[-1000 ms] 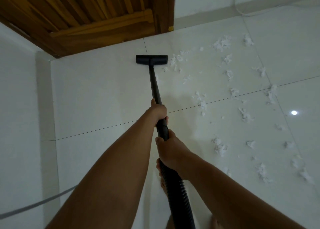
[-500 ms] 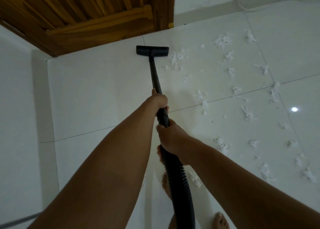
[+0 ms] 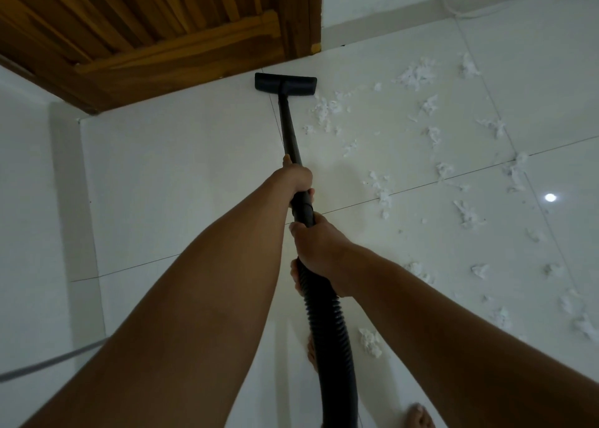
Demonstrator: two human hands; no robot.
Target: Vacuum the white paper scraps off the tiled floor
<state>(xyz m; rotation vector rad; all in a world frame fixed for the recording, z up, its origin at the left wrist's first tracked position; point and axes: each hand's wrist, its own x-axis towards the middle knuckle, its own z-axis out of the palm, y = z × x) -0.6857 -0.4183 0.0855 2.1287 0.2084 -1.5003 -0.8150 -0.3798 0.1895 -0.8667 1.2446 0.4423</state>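
I hold a black vacuum wand [image 3: 289, 129] with both hands. My left hand [image 3: 295, 176] grips the tube higher up; my right hand [image 3: 316, 243] grips it lower, where the ribbed black hose [image 3: 329, 324] begins. The flat black floor nozzle [image 3: 285, 83] rests on the white tiled floor [image 3: 181, 175], close to the bottom of the wooden door. White paper scraps [image 3: 327, 110] lie just right of the nozzle, and several more [image 3: 466, 212] are scattered over the tiles to the right. One clump [image 3: 369, 341] lies beside the hose near my feet.
A brown wooden door [image 3: 155, 29] fills the top left, with white wall [image 3: 29, 201] down the left side. A grey cord [image 3: 48, 361] crosses the lower left, and a thin white cable [image 3: 453, 9] runs along the far baseboard. My bare foot [image 3: 419, 416] shows at the bottom.
The nozzle has been pushed forward, from mid-tile to nearly against the door's bottom edge. Both hands keep the same grip on the wand.
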